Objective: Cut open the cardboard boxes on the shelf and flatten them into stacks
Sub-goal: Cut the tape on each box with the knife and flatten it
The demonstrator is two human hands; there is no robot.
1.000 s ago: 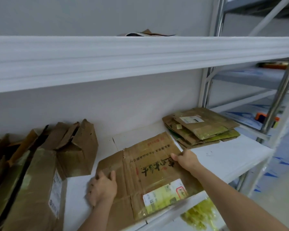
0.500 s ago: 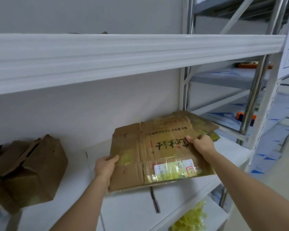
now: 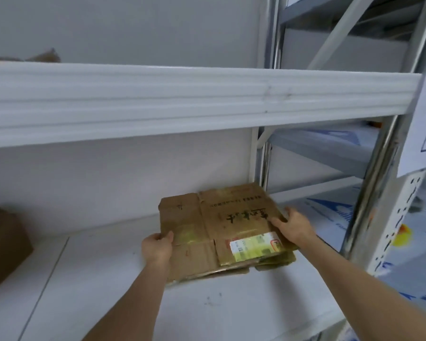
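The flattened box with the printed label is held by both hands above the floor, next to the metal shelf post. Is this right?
Not above the floor. The head view shows the flattened box on a stack of flattened cardboard on the white shelf, held by the left hand and right hand.

The flat cardboard box (image 3: 231, 222) has big black writing and a white and yellow sticker (image 3: 255, 245), but the words are too blurry to read.
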